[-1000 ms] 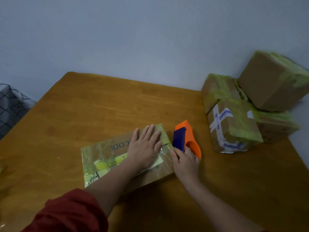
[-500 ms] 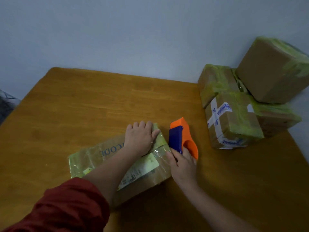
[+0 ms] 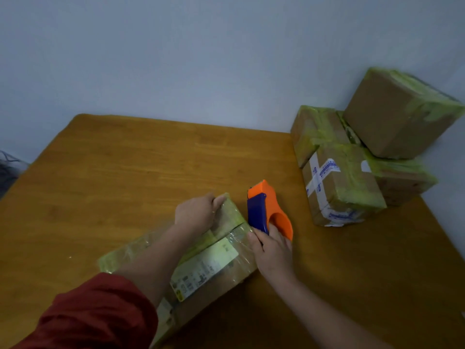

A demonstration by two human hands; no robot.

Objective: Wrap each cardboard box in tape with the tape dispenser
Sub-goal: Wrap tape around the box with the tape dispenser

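Cardboard box [image 3: 214, 260] lay flat on table [image 3: 125, 172], partly taped. Left hand [image 3: 196, 215] gripped its far edge, right hand [image 3: 273, 250] held tape dispenser [image 3: 266, 210] beside it. Stacked boxes [image 3: 347, 182] looked done, this one unfinished.

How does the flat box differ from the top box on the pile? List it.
The flat box is low and lies on the table; the top box is blocky and sits tilted on other boxes. The flat box bears a printed label; the top box shows none. Both are greenish-taped cardboard.
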